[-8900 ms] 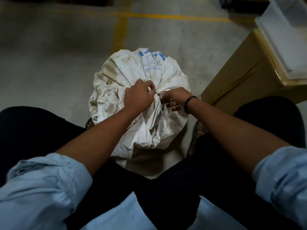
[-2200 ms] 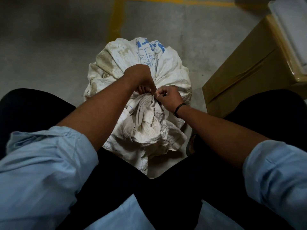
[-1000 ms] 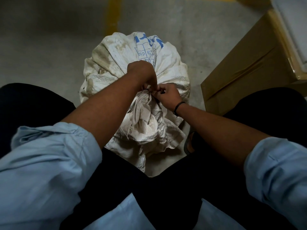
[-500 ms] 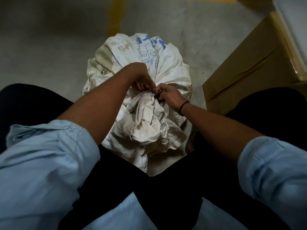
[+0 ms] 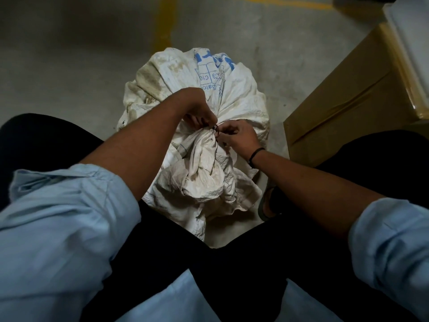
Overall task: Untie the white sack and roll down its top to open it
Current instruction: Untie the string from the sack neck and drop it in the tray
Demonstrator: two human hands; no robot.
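Left hand [image 5: 197,111] and right hand [image 5: 240,138], wrists bent inward, both pinch the dark tie [image 5: 216,129] cinching the white sack [image 5: 243,98].

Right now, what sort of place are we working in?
Probably a warehouse or storeroom: bare grey concrete floor, painted yellow lines, a taped brown cardboard carton, a stained white woven sack.

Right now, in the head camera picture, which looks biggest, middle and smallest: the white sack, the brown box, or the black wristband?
1. white sack
2. brown box, though the picture's edge cuts it off
3. black wristband
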